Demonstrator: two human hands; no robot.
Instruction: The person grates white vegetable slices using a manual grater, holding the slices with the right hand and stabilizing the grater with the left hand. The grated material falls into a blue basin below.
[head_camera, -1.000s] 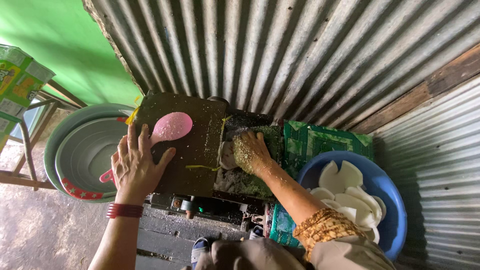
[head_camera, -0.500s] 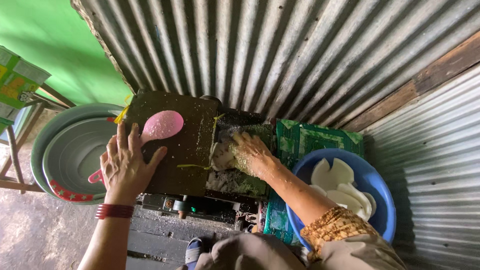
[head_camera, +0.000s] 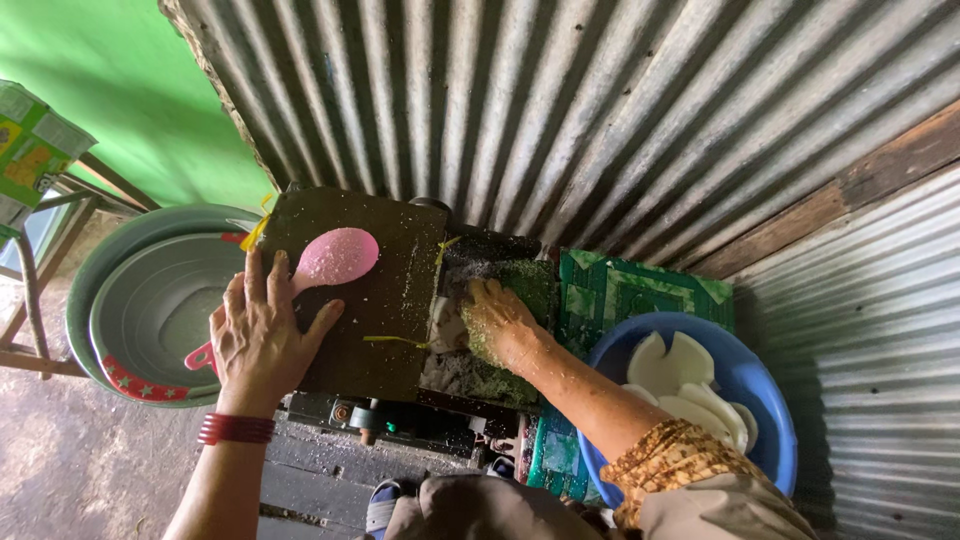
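Spread left hand (head_camera: 262, 335) rests on pink spoon (head_camera: 318, 268); right hand (head_camera: 497, 322) perhaps presses coconut (head_camera: 447, 325).

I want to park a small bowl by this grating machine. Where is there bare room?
The dark lid is bare right of the pink spoon, between it and the chute. The grey basin is empty inside. Crowded: the chute, filled by the right hand; the lid's left edge under the left hand; and the blue bowl, holding white pieces.

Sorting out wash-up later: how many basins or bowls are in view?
3: two grey metal basins nested at left beside the left hand, one blue bowl at right holding white pieces. Others may be hidden.
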